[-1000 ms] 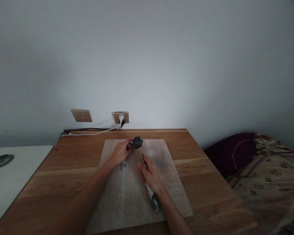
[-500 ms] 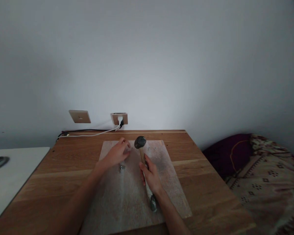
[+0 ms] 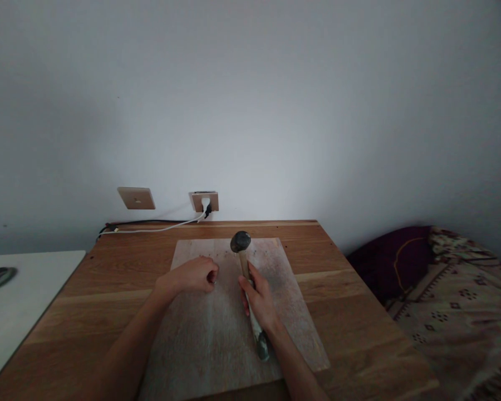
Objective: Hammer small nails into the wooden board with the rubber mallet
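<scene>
My right hand (image 3: 259,295) is wrapped around the wooden handle of a hammer (image 3: 244,262). Its dark rounded head points toward the wall, tilted up over a pale wooden board (image 3: 217,345). Over the left half of the board, my left hand (image 3: 198,274) is closed with thumb and fingertips together. A tiny metallic glint shows at those fingertips; what they hold, if anything, is too small to make out. Small dark specks stand in a row near the board's far edge, partly behind the hammer head.
The board lies on a brown wooden table (image 3: 342,312) against a wall. Wall socket (image 3: 211,201) with a white plug and cables sits behind it. A white surface (image 3: 33,312) adjoins at left. A bed with patterned cloth (image 3: 463,312) and a purple pillow (image 3: 384,262) is at right.
My left hand has come down and nearer to me, over the small shiny metal pieces seen earlier, and its fingers have closed. My right hand keeps the hammer in nearly the same place.
</scene>
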`<action>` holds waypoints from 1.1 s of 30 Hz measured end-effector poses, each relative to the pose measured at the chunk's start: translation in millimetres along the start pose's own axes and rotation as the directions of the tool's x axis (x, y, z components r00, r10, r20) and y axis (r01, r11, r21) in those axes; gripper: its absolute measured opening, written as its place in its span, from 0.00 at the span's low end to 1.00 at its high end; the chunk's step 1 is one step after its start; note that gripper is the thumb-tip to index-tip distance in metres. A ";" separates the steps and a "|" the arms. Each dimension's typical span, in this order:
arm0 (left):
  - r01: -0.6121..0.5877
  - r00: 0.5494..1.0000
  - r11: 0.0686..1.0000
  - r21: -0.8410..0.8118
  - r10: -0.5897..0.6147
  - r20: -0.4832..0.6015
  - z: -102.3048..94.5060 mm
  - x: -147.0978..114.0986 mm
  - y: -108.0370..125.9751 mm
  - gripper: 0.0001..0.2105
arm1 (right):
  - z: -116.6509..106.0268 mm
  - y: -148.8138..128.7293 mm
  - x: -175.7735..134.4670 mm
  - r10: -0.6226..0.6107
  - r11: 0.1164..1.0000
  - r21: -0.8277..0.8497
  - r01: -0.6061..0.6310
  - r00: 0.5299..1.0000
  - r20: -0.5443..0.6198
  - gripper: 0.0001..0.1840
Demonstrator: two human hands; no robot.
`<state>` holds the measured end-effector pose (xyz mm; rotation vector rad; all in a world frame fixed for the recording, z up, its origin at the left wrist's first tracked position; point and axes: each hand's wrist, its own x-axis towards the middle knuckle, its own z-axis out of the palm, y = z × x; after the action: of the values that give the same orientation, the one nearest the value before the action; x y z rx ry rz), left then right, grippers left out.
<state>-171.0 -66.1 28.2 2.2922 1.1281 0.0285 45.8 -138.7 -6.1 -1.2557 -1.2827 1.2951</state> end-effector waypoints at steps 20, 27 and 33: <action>-0.018 0.914 0.992 -0.125 -0.035 -0.405 -3.1 12.5 -14.0 0.08 | -1.4 3.3 1.3 0.007 1.000 -0.018 -0.007 1.000 -0.008 0.34; 0.056 0.876 0.998 0.008 -0.045 -0.480 7.7 20.5 -25.0 0.10 | -1.7 5.8 -0.3 -0.016 0.999 -0.028 0.016 1.000 0.009 0.33; 0.046 0.888 0.999 0.027 -0.029 -0.459 3.9 18.7 -18.0 0.13 | -1.4 3.1 -0.2 0.007 0.999 -0.031 -0.007 1.000 0.005 0.32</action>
<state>-170.9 -45.8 11.6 2.3614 1.4115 0.5690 47.4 -138.9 -9.1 -1.2805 -1.3076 1.2881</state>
